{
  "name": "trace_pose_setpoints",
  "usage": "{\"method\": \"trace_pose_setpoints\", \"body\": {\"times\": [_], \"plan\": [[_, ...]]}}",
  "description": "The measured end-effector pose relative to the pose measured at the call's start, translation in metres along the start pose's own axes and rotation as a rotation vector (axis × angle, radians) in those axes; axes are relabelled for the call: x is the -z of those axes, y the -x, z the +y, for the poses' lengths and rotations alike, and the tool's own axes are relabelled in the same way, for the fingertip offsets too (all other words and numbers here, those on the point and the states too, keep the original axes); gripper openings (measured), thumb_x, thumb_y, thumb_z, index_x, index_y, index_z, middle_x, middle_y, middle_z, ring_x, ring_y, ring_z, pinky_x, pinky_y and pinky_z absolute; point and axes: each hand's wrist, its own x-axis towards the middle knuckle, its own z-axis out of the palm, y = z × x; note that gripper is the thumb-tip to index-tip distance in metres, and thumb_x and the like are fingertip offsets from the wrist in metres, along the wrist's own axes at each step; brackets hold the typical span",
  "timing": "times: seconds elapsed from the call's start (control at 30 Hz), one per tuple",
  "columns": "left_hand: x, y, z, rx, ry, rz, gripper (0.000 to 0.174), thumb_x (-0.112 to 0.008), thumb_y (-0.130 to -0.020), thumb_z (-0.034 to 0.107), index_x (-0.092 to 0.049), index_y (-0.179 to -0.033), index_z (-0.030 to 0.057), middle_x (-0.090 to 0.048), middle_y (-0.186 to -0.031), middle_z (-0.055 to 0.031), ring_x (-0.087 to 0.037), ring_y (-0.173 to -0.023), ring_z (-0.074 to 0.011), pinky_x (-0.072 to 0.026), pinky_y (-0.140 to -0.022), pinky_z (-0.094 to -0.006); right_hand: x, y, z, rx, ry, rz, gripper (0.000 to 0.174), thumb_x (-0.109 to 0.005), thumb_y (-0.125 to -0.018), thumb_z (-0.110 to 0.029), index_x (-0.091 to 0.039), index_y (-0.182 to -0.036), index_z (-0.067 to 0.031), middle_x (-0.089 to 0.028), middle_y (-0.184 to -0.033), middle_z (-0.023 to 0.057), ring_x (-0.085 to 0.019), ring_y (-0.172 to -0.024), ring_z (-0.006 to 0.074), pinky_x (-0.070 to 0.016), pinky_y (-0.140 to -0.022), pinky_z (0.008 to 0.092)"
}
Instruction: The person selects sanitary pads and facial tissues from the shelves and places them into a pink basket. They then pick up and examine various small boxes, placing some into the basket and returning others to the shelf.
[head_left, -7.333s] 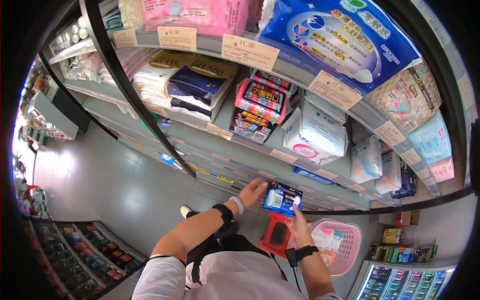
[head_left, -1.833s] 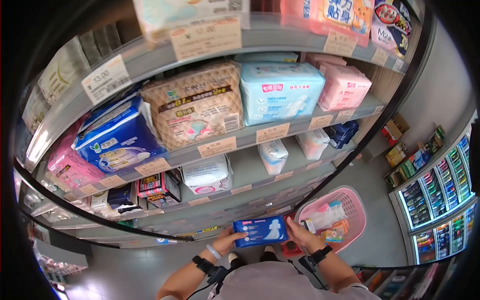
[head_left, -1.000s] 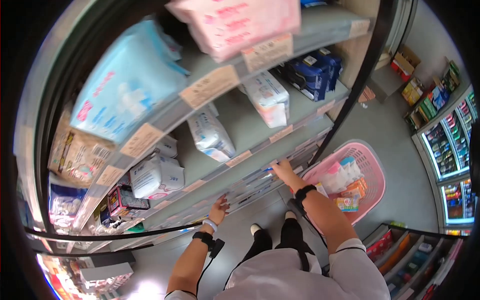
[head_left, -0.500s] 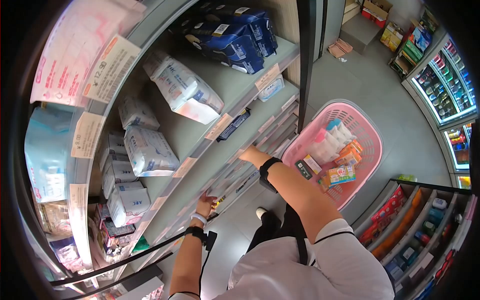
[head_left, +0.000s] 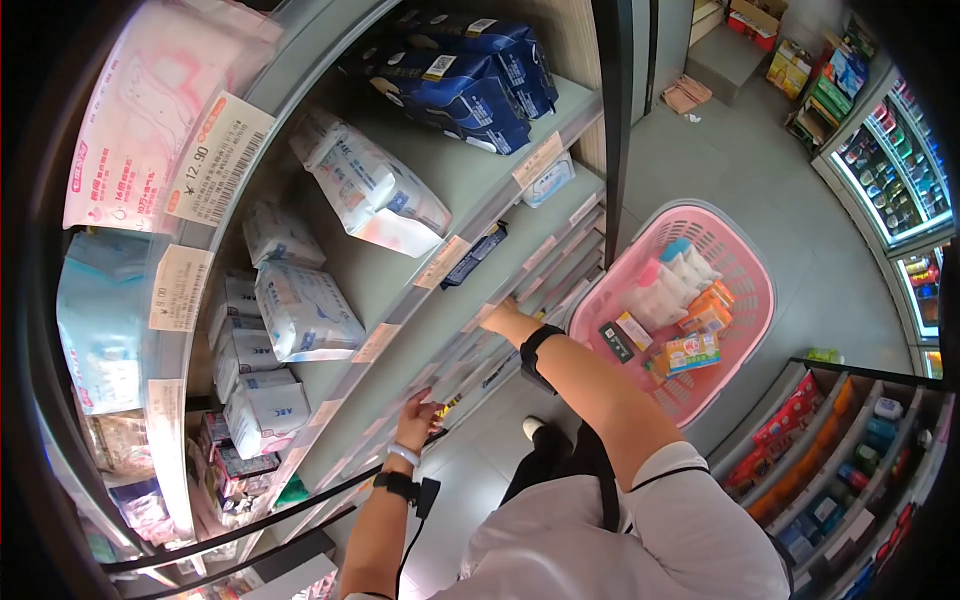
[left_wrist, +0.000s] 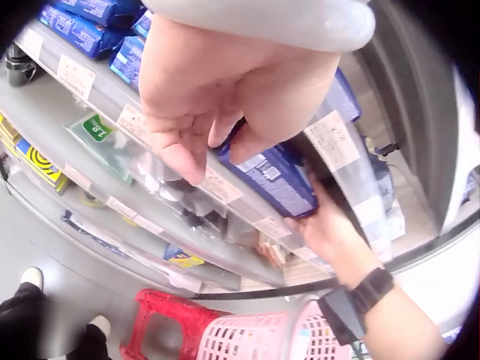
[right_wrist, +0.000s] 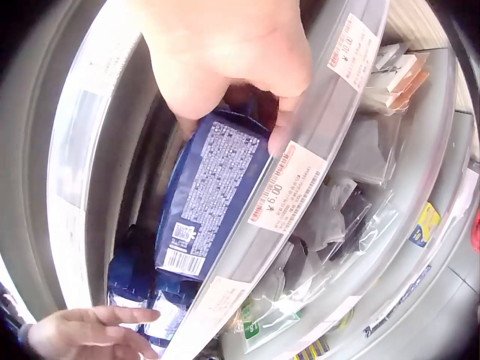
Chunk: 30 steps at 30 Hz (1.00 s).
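Right hand (right_wrist: 225,56) pinches pack (right_wrist: 206,195) on shelf (right_wrist: 324,112); left hand (right_wrist: 90,331) empty, fingers relaxed. Likely step: positioning; next: align, then release.

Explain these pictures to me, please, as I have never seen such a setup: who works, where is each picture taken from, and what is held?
No robot is here: a person works bare-handed at shop shelves. The wide view looks down from the head; the two closer ones are taken from the left and right wrists. White ABC packs and navy packs lie on a shelf. The right hand grips one end of a dark blue pack on a lower shelf. The left hand is close to the shelves, apparently holding nothing. A pink basket nearby contains packets and small boxes.
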Motion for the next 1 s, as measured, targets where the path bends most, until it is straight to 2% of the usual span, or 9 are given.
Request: {"method": "trace_pose_setpoints", "body": {"times": [0.07, 0.17, 0.4, 0.53, 0.57, 0.7, 0.8, 0.97, 1.0], "plan": [[0.006, 0.018, 0.012, -0.04, 0.045, 0.009, 0.035, -0.05, -0.085, 0.015, -0.049, -0.116, 0.0002, -0.063, -0.085, -0.0101, -0.057, -0.065, -0.013, -0.0454, -0.052, -0.0227, 0.015, 0.01, -0.013, -0.142, -0.03, -0.057, 0.049, -0.047, -0.08, -0.04, -0.049, -0.119, -0.0097, -0.048, -0.123, 0.0161, -0.049, -0.109, 0.0292, -0.042, -0.088, 0.0344], [0.01, 0.037, 0.034, -0.215, 0.142, 0.228, 0.023, -0.054, -0.085, 0.02, -0.063, -0.086, -0.0014, -0.06, -0.064, -0.0064, -0.051, -0.05, -0.0097, -0.0389, -0.045, -0.0202, 0.023, 0.014, -0.019, -0.159, 0.013, -0.084, 0.049, -0.047, -0.08, -0.04, -0.049, -0.119, -0.0101, -0.048, -0.123, 0.016, -0.049, -0.11, 0.0289, -0.0421, -0.088, 0.0348], [0.002, 0.029, 0.069, -0.447, 0.179, 0.542, 0.021, -0.055, -0.084, 0.018, -0.062, -0.075, 0.0003, -0.053, -0.053, -0.004, -0.044, -0.04, -0.0068, -0.0323, -0.039, -0.0197, 0.019, 0.033, -0.015, -0.207, -0.163, 0.043, 0.045, -0.05, -0.079, -0.036, -0.051, -0.115, -0.0089, -0.049, -0.121, 0.0174, -0.049, -0.108, 0.0317, -0.0411, -0.089, 0.0362], [0.032, -0.026, 0.055, -0.547, 0.22, 0.693, 0.021, -0.056, -0.083, 0.019, -0.057, -0.097, 0.0037, -0.059, -0.081, -0.0051, -0.056, -0.067, -0.0114, -0.0442, -0.056, -0.0244, 0.039, 0.065, -0.023, 0.09, -0.024, 0.383, 0.032, -0.057, -0.076, -0.021, -0.055, -0.104, -0.0053, -0.055, -0.105, 0.0144, -0.052, -0.096, 0.0335, -0.0441, -0.08, 0.0402], [0.044, -0.048, 0.047, -0.54, 0.311, 0.646, 0.03, -0.057, -0.083, 0.018, -0.049, -0.109, 0.0061, -0.056, -0.099, -0.0053, -0.057, -0.087, -0.0163, -0.0485, -0.072, -0.0325, 0.046, 0.078, -0.027, 0.22, 0.036, 0.527, 0.028, -0.058, -0.075, -0.016, -0.056, -0.1, -0.0043, -0.056, -0.098, 0.0127, -0.053, -0.091, 0.0328, -0.0458, -0.075, 0.041], [0.052, -0.053, 0.058, -0.513, 0.379, 0.6, 0.03, -0.057, -0.083, 0.018, -0.049, -0.109, 0.0062, -0.056, -0.099, -0.0055, -0.057, -0.087, -0.0166, -0.0487, -0.072, -0.033, 0.052, 0.125, -0.047, 0.265, 0.051, 0.482, 0.024, -0.057, -0.076, -0.015, -0.056, -0.097, -0.0044, -0.055, -0.096, 0.0094, -0.052, -0.089, 0.0297, -0.0472, -0.07, 0.0384], [0.054, -0.047, 0.056, -0.482, 0.437, 0.564, 0.029, -0.056, -0.083, 0.018, -0.049, -0.109, 0.0063, -0.056, -0.099, -0.0057, -0.057, -0.088, -0.017, -0.0488, -0.072, -0.0335, 0.072, 0.139, -0.086, 0.482, -0.08, 0.332, 0.021, -0.057, -0.076, -0.017, -0.056, -0.093, -0.0044, -0.055, -0.096, 0.0064, -0.051, -0.091, 0.0277, -0.0479, -0.068, 0.0355], [0.052, -0.042, 0.064, -0.46, 0.518, 0.494, 0.029, -0.056, -0.083, 0.018, -0.049, -0.109, 0.0065, -0.056, -0.1, -0.006, -0.057, -0.089, -0.0176, -0.049, -0.073, -0.0343, 0.086, 0.085, -0.16, 0.446, -0.027, 0.544, 0.024, -0.06, -0.074, -0.022, -0.059, -0.091, -0.0046, -0.058, -0.095, 0.0109, -0.055, -0.088, 0.0284, -0.0471, -0.067, 0.0383], [0.036, -0.061, 0.103, -0.46, 0.534, 0.479, 0.029, -0.056, -0.083, 0.018, -0.049, -0.109, 0.0065, -0.056, -0.1, -0.006, -0.057, -0.089, -0.0177, -0.0491, -0.073, -0.0345, 0.08, 0.072, -0.166, 0.463, -0.021, 0.553, 0.024, -0.06, -0.074, -0.022, -0.059, -0.091, -0.0046, -0.058, -0.095, 0.0109, -0.055, -0.088, 0.0284, -0.0471, -0.067, 0.0383]]}}
